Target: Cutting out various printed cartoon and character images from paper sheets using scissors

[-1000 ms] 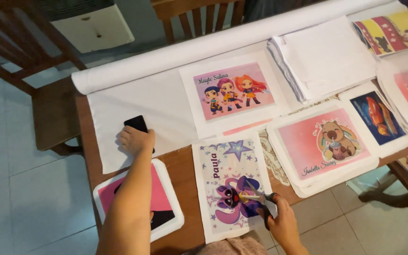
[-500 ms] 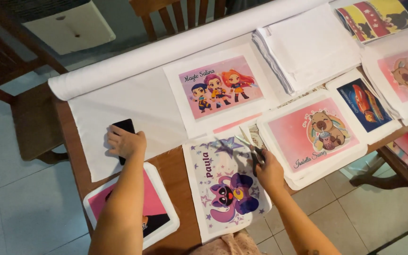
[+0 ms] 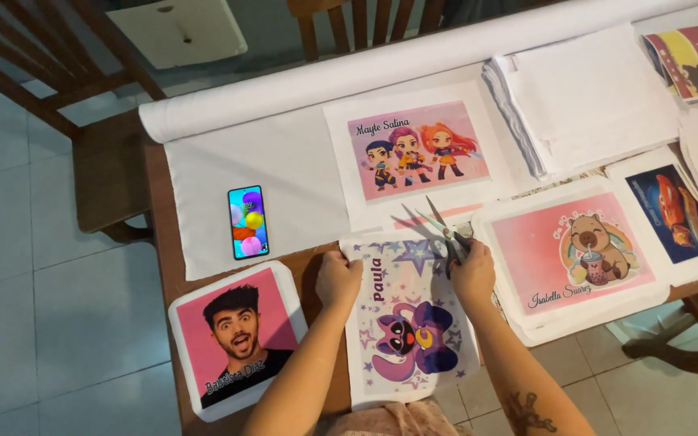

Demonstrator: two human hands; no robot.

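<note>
I stand at a brown wooden counter (image 3: 159, 266) over a floor of pale grey tiles (image 3: 50, 323). Two dark wooden chairs, one (image 3: 82, 121) at my left and another (image 3: 365, 24) at the far side, are under soft, even light.

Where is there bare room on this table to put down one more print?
The plain white cloth is free between the phone and the three-figure print, below the roll. A narrow wood strip lies left of the phone. To the right it is crowded: the sheet stack and overlapping prints.
</note>
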